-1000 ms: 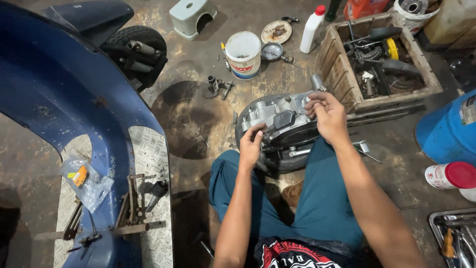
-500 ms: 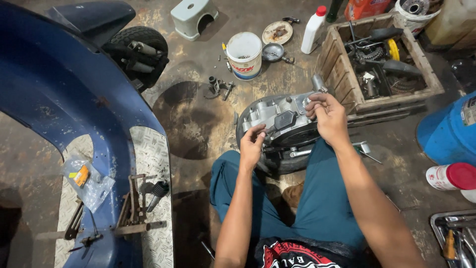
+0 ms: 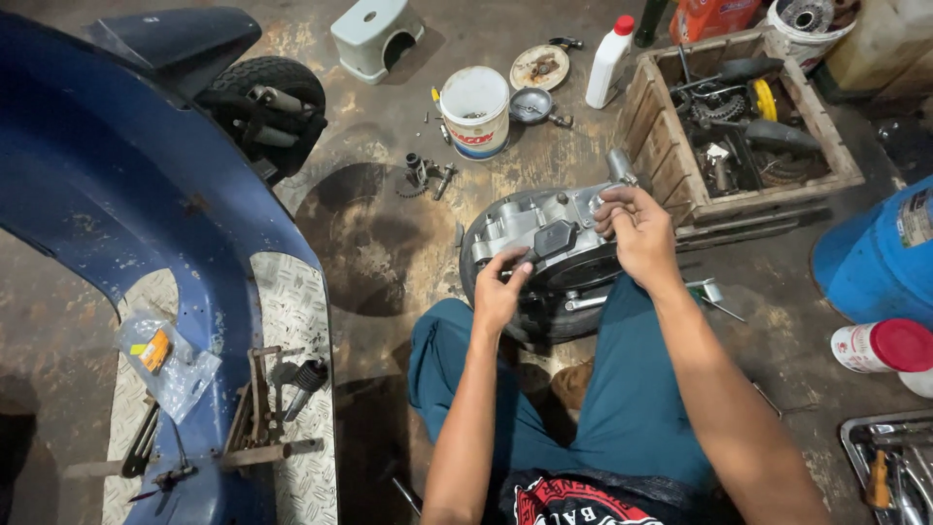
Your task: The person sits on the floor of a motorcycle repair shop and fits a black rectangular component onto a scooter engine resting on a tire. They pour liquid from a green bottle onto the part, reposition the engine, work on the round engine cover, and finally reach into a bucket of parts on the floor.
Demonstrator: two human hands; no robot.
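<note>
While both hands grip the engine case (image 3: 544,248), parts litter the stained concrete floor (image 3: 389,253).

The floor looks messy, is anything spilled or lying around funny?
Yes. A big dark stain spreads over the floor, like spilled oil. Loose bolts and small parts lie scattered at its edge. Both hands, left and right, rest on the grey engine.
</note>
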